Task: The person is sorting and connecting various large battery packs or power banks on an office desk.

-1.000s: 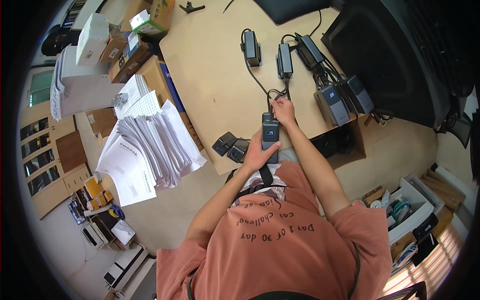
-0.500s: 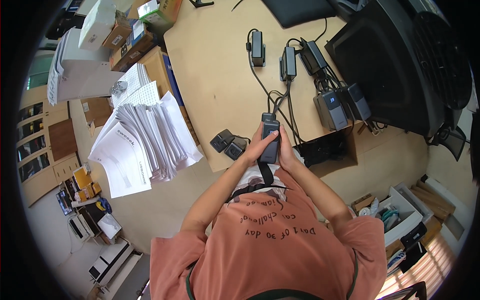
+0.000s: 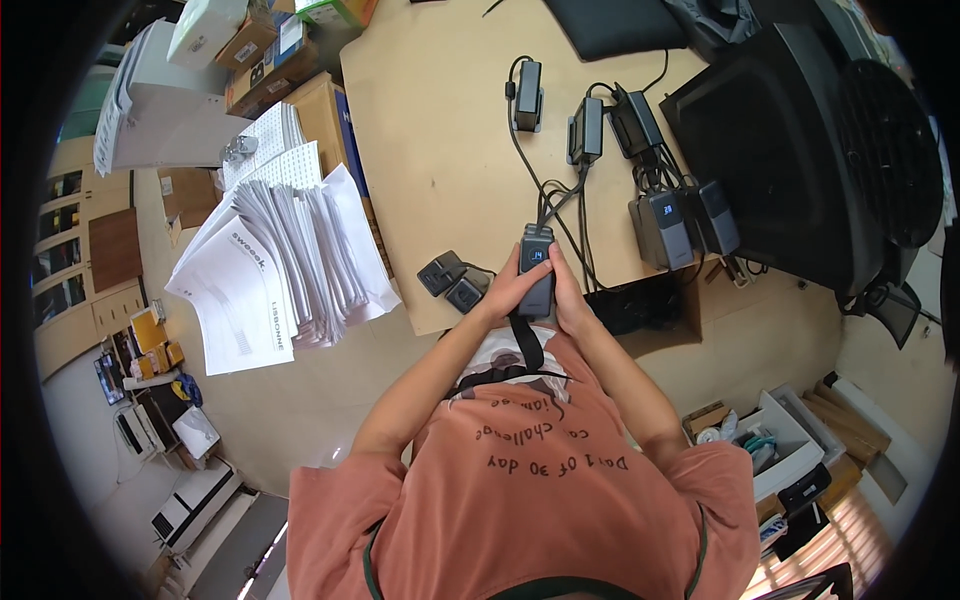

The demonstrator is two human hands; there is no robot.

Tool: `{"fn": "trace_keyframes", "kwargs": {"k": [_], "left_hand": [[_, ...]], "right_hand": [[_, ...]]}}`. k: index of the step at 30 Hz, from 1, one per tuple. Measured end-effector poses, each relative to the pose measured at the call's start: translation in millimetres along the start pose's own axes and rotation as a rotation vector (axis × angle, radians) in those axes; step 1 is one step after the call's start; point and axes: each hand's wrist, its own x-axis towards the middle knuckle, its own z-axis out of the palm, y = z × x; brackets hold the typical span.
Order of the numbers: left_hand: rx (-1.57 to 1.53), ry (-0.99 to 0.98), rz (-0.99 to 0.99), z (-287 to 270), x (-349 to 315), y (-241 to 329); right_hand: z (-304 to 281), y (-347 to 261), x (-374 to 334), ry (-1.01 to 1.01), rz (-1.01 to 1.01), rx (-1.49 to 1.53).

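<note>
A dark grey power bank (image 3: 537, 285) with a small lit display is held between both hands at the table's near edge. My left hand (image 3: 508, 288) grips its left side, the thumb lying across its face just under the display. Fingers of my right hand (image 3: 569, 290) wrap the other side. Black cables (image 3: 553, 205) run from its far end toward the black charger bricks (image 3: 586, 130) farther back. Left of my left hand sit two small dark cube-shaped devices (image 3: 452, 280) with a short cable. A black strap (image 3: 527, 343) hangs below the power bank.
Two more power banks (image 3: 662, 230) stand at the table's right, one display lit, beside a large black monitor (image 3: 780, 170). A black pouch (image 3: 615, 28) lies at the back. Left of the table (image 3: 420, 130) are a thick paper stack (image 3: 290, 270) and cardboard boxes (image 3: 270, 85).
The view has shifted slightly. My left thumb has slid down from the display, whose lit digits now show clearly. Both hands keep hold of the power bank.
</note>
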Motion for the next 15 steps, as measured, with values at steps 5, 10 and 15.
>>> {"fn": "trace_keyframes", "kwargs": {"k": [5,10,15], "left_hand": [[0.041,0.008,0.006,-1,-2,5],[0.101,0.027,0.023,-13,-4,-13],[0.905,0.345,0.672,-20,-102,52]], "right_hand": [[8,5,2,-0.012,-0.054,0.017],[5,11,1,-0.030,-0.048,0.034],[-11,-3,-27,0.390,-0.688,-0.804]]}}
